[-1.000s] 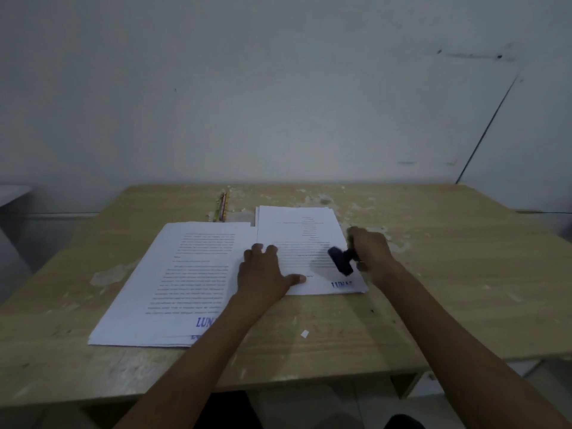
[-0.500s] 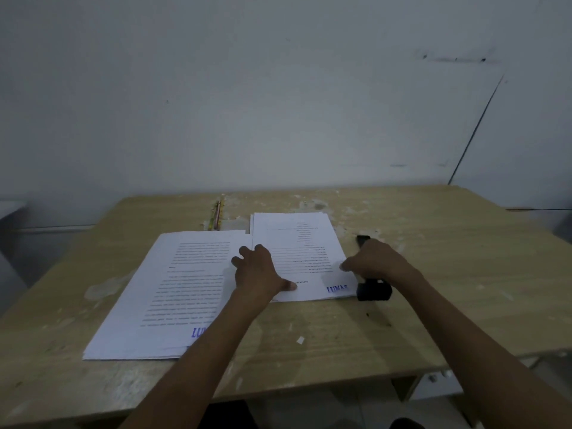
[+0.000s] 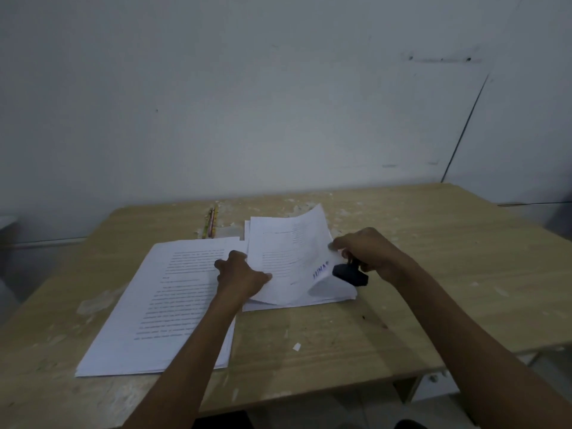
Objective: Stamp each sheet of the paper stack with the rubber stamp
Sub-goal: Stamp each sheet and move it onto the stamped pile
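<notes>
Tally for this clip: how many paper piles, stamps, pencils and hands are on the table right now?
Paper piles: 2, left pile and right pile
Stamp: 1
Pencils: count unclear, bundle too blurred
Hands: 2, left hand, right hand
Total, pencils aside: 5

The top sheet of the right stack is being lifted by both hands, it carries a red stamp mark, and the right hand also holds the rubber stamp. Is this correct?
One detail is wrong: the stamp mark on the top sheet is blue, not red, as the head view shows. The rest holds: the left hand and the right hand lift the sheet off the right stack, and the right hand also holds the rubber stamp.
</notes>
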